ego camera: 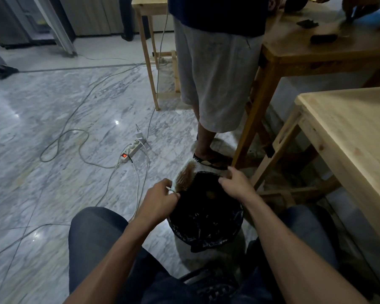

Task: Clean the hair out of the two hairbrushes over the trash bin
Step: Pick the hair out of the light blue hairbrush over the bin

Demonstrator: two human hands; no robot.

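Note:
My left hand point(159, 199) grips the handle of a hairbrush point(184, 175) whose bristle head, full of brownish hair, points up and away over the left rim of the trash bin point(206, 227). The bin is lined with a black bag and stands on the floor between my knees. A small brownish clump point(211, 194) lies inside it. My right hand point(234, 183) hovers over the bin's far right rim with fingers curled together; whether they pinch hair I cannot tell. A second hairbrush is not visible.
A person in light shorts and sandals point(213, 88) stands just beyond the bin. Wooden tables point(349, 132) stand at the right and behind. A power strip point(132, 149) and several cables lie on the marble floor to the left.

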